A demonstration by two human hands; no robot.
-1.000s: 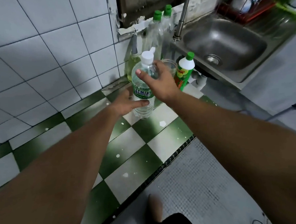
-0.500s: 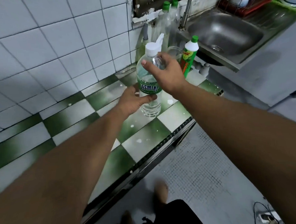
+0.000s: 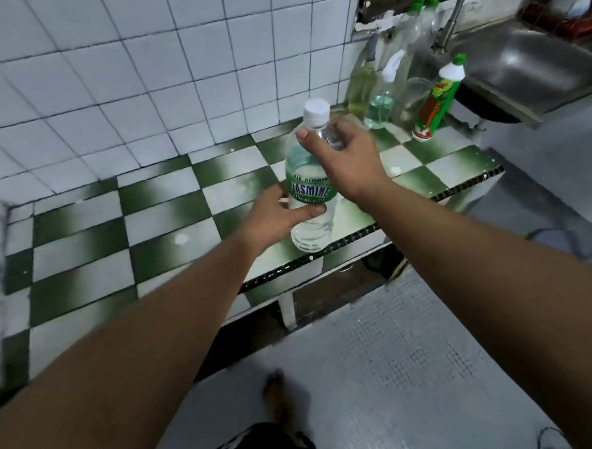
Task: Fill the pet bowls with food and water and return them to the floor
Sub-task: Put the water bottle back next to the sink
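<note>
Green-and-white checkered bench (image 3: pixel 83 242) fills the left of view, white tiled wall behind it, steel sink (image 3: pixel 526 64) far right. No pet bowls in view.

Cluster of other bottles at the back corner: the green dish-soap bottle (image 3: pixel 434 103) and several clear ones, all well apart from my grip.

Task item is the water bottle (image 3: pixel 309 189), upright near the bench's front edge; can't tell if the base is resting on the tile or just off it. White cap (image 3: pixel 316 109) is on. Clear plastic, green label, looks mostly full.

Left hand (image 3: pixel 273 218) is wrapped around the lower body at the label, thumb across the front. Right hand (image 3: pixel 344 160) is closed on the shoulder just under the cap. Both clamped on the same bottle.

Handling guess: moderately heavy from the water, thin wall, so it flexes if squeezed hard. With the cap off a tight squeeze would push water out. Smooth plastic, slick if wet; the label band gives better friction. I'd keep the left on the label as the carry point and move the right up to the cap to twist. Not fragile; the risk is a tip-over off the bench edge.
</note>
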